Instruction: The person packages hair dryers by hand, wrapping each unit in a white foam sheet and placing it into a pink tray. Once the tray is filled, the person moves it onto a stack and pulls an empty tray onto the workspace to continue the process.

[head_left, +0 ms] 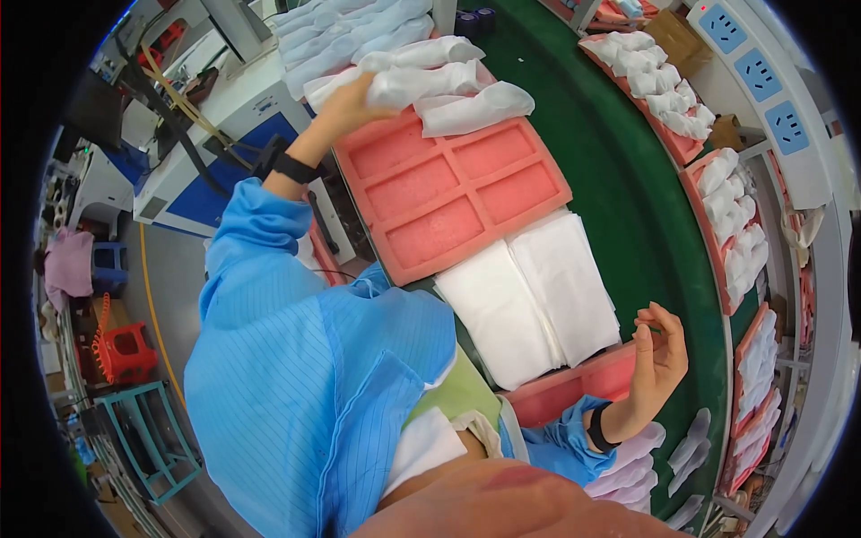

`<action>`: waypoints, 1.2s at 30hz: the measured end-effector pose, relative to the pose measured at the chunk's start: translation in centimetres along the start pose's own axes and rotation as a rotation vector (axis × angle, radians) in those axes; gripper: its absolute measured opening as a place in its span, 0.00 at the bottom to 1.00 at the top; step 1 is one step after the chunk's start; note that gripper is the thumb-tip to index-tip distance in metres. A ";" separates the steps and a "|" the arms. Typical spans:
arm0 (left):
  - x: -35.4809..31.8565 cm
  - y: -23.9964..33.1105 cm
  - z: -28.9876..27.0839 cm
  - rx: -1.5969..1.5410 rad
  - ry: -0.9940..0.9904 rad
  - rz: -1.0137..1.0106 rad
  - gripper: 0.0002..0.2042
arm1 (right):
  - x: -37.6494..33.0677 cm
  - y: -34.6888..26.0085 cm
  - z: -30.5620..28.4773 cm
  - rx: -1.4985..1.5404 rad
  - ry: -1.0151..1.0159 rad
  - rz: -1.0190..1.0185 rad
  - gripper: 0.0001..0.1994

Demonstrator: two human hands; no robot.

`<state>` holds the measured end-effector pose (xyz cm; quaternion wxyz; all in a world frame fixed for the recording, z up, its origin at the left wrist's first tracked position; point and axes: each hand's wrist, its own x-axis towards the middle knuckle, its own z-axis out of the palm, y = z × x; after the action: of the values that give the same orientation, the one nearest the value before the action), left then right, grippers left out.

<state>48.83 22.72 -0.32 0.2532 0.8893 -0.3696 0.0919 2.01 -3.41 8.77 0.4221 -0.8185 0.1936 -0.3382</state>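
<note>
— Arms first: where are they lying?

— I am stretching my left arm, in its blue sleeve (269, 269), far up and away from me, with a black wristband (294, 168) showing at the cuff. My left hand (345, 106) is closing on a folded white cloth piece (421, 82) that is lying at the far end of the pink foam tray (448, 184). My fingers are curling into the cloth, so I am gripping it.

— And the other one?

— My right arm is bending in close to my body. My right hand (659, 354) is hovering upright over the green conveyor belt (619, 179), palm turned inward, fingers loosely half curled and holding nothing. It is sitting just beside a second pink tray (583, 386), whose near edge is showing under two flat white cloth stacks (534, 300).

— What is sitting in the big tray?

— Its far end is carrying several rolled white pieces (466, 109), lying side by side. Its four rectangular pockets nearer to me are showing bare pink foam.

— Anything else holding cloth?

— More pink trays (668, 134) are curving along the belt's far side, each one filled with rows of small white rolled pieces. Beyond my left hand, a heap of white rolls (345, 31) is lying on a bench.
</note>
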 end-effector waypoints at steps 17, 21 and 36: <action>24.3 9.1 8.1 0.347 0.023 0.193 0.22 | 0.9 3.4 -1.1 -0.035 0.022 0.109 0.09; 29.2 4.5 15.3 0.189 -0.057 -0.117 0.25 | 1.7 4.3 -0.8 -0.045 0.065 0.153 0.08; 22.1 14.1 12.7 -0.678 -0.718 -0.005 0.27 | 2.4 4.7 -0.6 -0.065 0.088 0.204 0.10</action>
<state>54.30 -5.81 1.94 0.3852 0.7332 -0.4406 -0.3462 3.09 -7.87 6.05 0.4184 -0.7922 0.3051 -0.3228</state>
